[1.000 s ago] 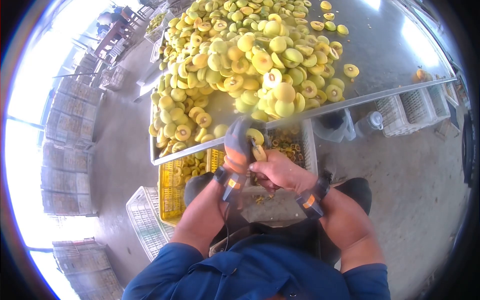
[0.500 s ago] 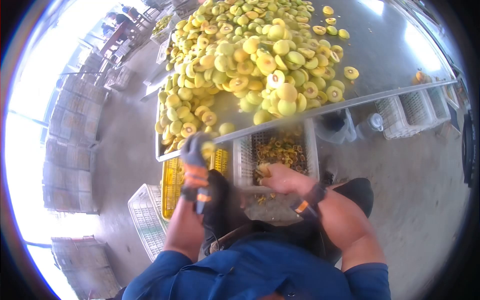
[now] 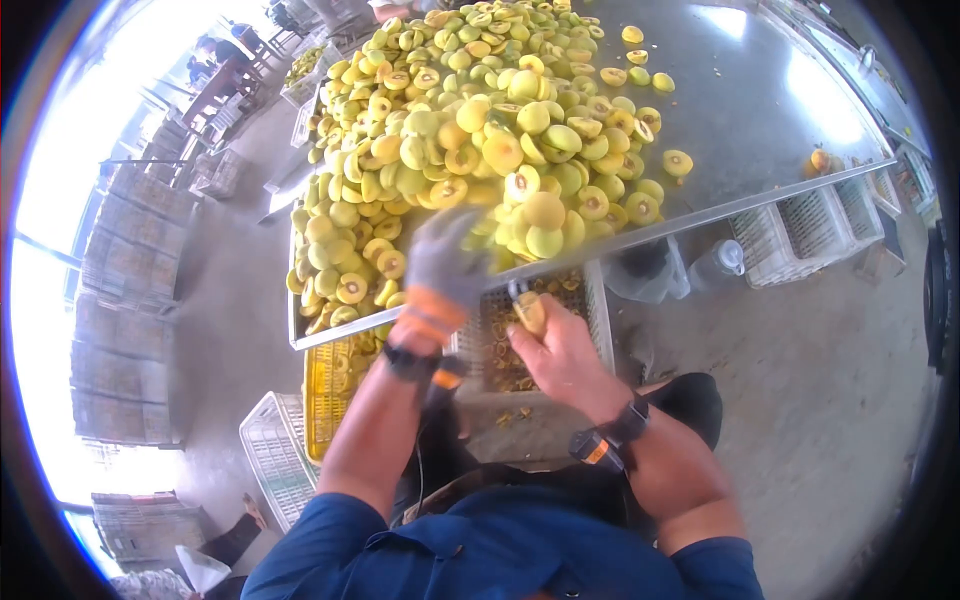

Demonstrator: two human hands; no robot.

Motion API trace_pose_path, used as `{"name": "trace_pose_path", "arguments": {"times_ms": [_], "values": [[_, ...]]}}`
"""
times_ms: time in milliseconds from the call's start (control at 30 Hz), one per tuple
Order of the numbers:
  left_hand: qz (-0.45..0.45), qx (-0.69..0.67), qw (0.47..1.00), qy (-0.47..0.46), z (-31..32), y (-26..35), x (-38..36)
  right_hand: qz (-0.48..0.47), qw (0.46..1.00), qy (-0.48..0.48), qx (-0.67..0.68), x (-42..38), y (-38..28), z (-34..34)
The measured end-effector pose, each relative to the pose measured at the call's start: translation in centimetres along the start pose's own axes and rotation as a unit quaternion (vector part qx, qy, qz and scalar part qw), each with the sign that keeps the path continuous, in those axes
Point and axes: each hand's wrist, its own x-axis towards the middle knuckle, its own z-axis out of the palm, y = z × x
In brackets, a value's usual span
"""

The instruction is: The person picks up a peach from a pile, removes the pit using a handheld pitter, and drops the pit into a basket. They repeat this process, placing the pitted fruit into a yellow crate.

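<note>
Above the white crate (image 3: 603,325), a wooden-handled tool (image 3: 530,315) is gripped in the right hand (image 3: 568,352), tip toward the metal table (image 3: 735,115). By the table's near edge the gloved left hand (image 3: 448,258) is blurred; its grip can't be told. Halved yellow-green fruits (image 3: 450,135) are heaped on the table just beyond.

No text, label, brand, number or sign can be read.

One wide head-worn view looks forward and down from just above both arms (image 3: 372,430) to the table (image 3: 735,130).
</note>
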Motion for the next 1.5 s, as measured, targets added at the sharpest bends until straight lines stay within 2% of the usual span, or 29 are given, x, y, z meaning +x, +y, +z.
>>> {"name": "trace_pose_path", "arguments": {"times_ms": [33, 100, 200, 233, 300, 333, 367, 433, 533, 600, 633, 667, 733, 767, 833, 900, 967, 1033, 1100, 1133, 1167, 1267, 1300, 1400, 1433, 1500], "values": [[0.043, -0.03, 0.998, -0.028, 1.9, 1.3, 2.1, 0.009, 1.0, 0.027, -0.002, 0.1, -0.5, -0.6], [0.128, 0.027, 0.984, -0.118, 4.9, 2.6, 5.4, 0.014, 0.999, 0.048, 0.0, 0.8, 0.3, -1.4], [0.11, 0.064, 0.956, -0.263, 6.8, 1.5, 8.6, 0.019, 0.997, 0.072, 0.018, 1.6, 1.3, -2.2], [0.113, 0.038, 0.97, -0.211, 7.3, -0.1, 8.4, 0.024, 0.996, 0.074, 0.037, 1.8, 1.2, -2.2], [-0.073, -0.191, 0.962, -0.182, 4.8, -0.1, 7.5, 0.042, 0.994, 0.065, 0.075, 1.9, 1.0, -2.6], [-0.17, -0.295, 0.927, -0.158, 3.6, -0.2, 6.7, 0.053, 0.993, 0.05, 0.093, 2.0, 0.7, -2.7], [-0.227, -0.404, 0.879, -0.115, 3.4, -0.9, 5.8, 0.064, 0.991, 0.032, 0.112, 2.3, 0.5, -2.5], [-0.207, -0.452, 0.863, -0.092, 1.9, -0.5, 3.1, 0.054, 0.988, 0.01, 0.144, 2.7, 0.6, -1.8], [-0.259, -0.576, 0.771, -0.08, 0.4, 1.3, 0.2, 0.058, 0.988, -0.015, 0.144, 2.9, 0.2, -1.2], [-0.272, -0.605, 0.745, -0.064, 0.4, 2.1, -1.3, 0.054, 0.99, -0.02, 0.13, 2.8, 0.5, -0.7], [-0.308, -0.643, 0.701, -0.028, 0.7, 2.9, -1.7, 0.05, 0.991, -0.021, 0.121, 2.7, 0.7, -0.4], [-0.309, -0.63, 0.712, -0.019, 1.0, 3.0, -2.1, 0.041, 0.993, -0.02, 0.111, 2.5, 0.7, -0.3], [-0.312, -0.605, 0.733, -0.004, 1.7, 2.8, -2.9, 0.106, 0.981, -0.052, 0.152, 2.2, 0.7, -0.3], [-0.319, -0.603, 0.731, 0.006, 1.7, 3.0, -3.2, 0.177, 0.96, -0.085, 0.202, 2.1, 0.7, -0.6], [-0.334, -0.6, 0.727, 0.025, 1.7, 3.4, -3.7, 0.244, 0.924, -0.119, 0.271, 2.1, 0.6, -0.7], [-0.324, -0.602, 0.729, 0.029, 1.6, 3.7, -4.2, 0.241, 0.91, -0.123, 0.313, 2.0, 0.7, -0.6], [-0.315, -0.601, 0.733, 0.035, 1.8, 3.4, -4.6, 0.157, 0.951, -0.087, 0.252, 2.0, 1.1, 0.4], [-0.306, -0.599, 0.739, 0.041, 2.5, 2.8, -5.2, 0.155, 0.952, -0.087, 0.249, 2.2, 1.1, 0.7], [-0.322, -0.611, 0.721, 0.055, 2.8, 2.8, -5.4, 0.237, 0.914, -0.124, 0.305, 2.7, 1.0, 0.3], [-0.33, -0.617, 0.712, 0.062, 2.8, 2.8, -5.5, 0.193, 0.944, -0.105, 0.247, 2.7, 1.6, 0.6], [-0.313, -0.539, 0.781, 0.039, 2.5, 2.4, -5.8, 0.148, 0.967, -0.086, 0.188, 2.7, 2.6, 1.3], [-0.334, -0.562, 0.754, 0.065, 3.0, 2.0, -6.5, 0.094, 0.987, -0.065, 0.115, 2.8, 4.0, 2.2], [-0.351, -0.583, 0.729, 0.072, 3.2, 2.1, -6.8, 0.111, 0.984, -0.071, 0.119, 2.7, 4.2, 2.4], [-0.331, -0.544, 0.766, 0.089, 4.4, 0.4, -8.0, 0.196, 0.965, -0.101, 0.143, 2.7, 3.5, 2.7], [-0.354, -0.57, 0.736, 0.084, 3.5, 0.9, -7.7, 0.26, 0.939, -0.138, 0.179, 2.7, 1.8, 1.9], [-0.379, -0.592, 0.707, 0.079, 2.5, 1.5, -7.8, 0.141, 0.973, -0.12, 0.139, 2.3, 2.2, 2.6]]}}
